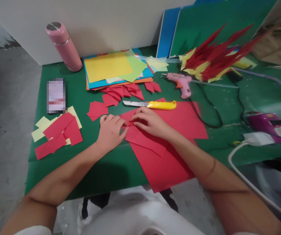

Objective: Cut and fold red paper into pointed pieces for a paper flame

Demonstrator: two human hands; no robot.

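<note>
My left hand (111,131) bends over the table, its thumb and forefinger closing at the edge of a small red paper piece (130,124). From the other side, my right hand (150,122) pinches the same piece; the fingers hide part of it. Under my right hand lie red paper strips (145,141) on top of large red paper sheets (170,169). A yellow utility knife (161,104) with its blade out rests just beyond my right hand. Folded red paper pieces (113,94) are scattered past my left hand.
Red and pale yellow scraps (54,143) lie left, below a blurred phone (56,95). A pink bottle (66,49) stands behind. Coloured paper (106,67) is stacked at the back. To the right are a pink glue gun (183,83), its cord, a red-yellow paper flame (211,58) and a purple object (265,125).
</note>
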